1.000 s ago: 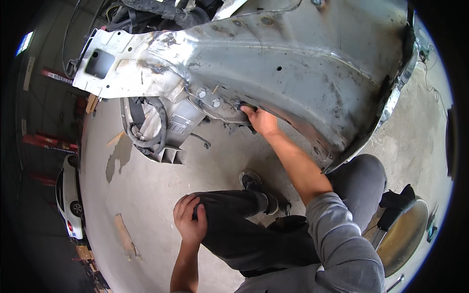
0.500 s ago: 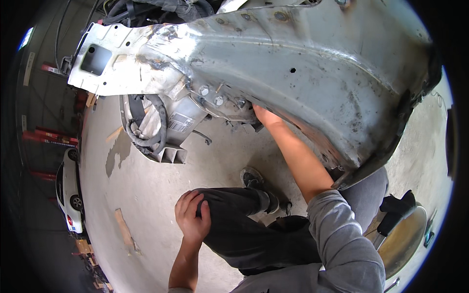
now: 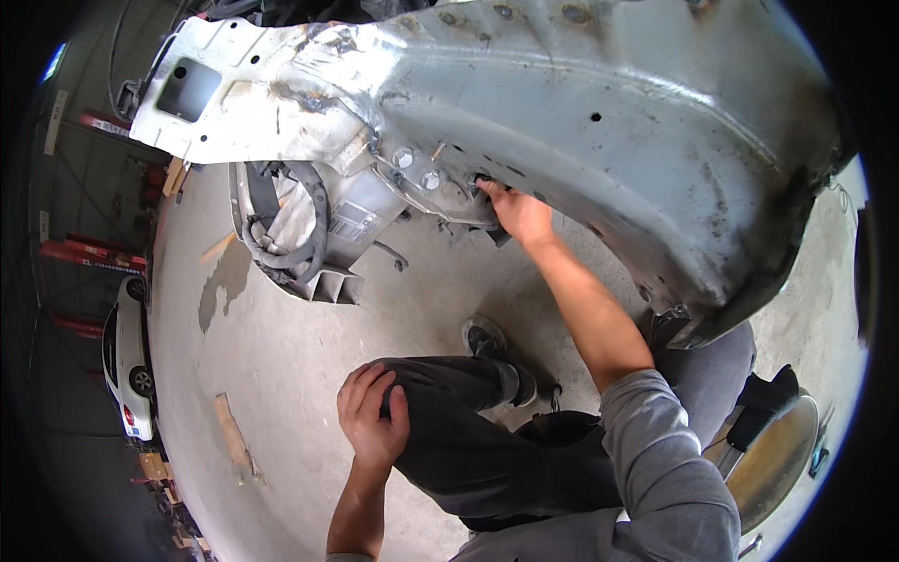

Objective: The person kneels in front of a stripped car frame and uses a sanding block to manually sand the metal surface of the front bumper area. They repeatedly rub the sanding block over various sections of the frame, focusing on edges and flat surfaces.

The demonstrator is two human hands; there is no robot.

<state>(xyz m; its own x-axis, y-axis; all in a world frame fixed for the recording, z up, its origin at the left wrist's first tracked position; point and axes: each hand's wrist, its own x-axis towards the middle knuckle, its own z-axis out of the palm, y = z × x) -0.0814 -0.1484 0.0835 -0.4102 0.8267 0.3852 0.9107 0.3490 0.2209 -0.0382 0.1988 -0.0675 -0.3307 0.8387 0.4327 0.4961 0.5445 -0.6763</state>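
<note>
My right hand (image 3: 523, 217) reaches up under a large grey metal body panel (image 3: 562, 84), which looks like a car's inner fender. Its fingertips are drawn together at a dark spot on a metal bracket (image 3: 448, 199), and whatever they pinch is too small and shadowed to name. Two bolt heads (image 3: 431, 180) show on that bracket, left of the fingertips. A thin stud (image 3: 438, 150) sticks out just above them. Over my bent left knee (image 3: 421, 375) lies my left hand (image 3: 373, 412), fingers spread, with nothing in it.
Below the panel's left end hangs a black-rimmed part with a hose (image 3: 314, 220). A thin cable end (image 3: 393, 255) dangles beside it. On the concrete floor are a wooden strip (image 3: 234, 436) and, at right, a round metal pan (image 3: 777, 468) with a black glove (image 3: 768, 403). A white car (image 3: 129, 361) stands far left.
The view has shifted, raising the panel's left end in the picture. More of my right hand and its fingertips now shows beneath the panel edge. My left hand stays on the knee.
</note>
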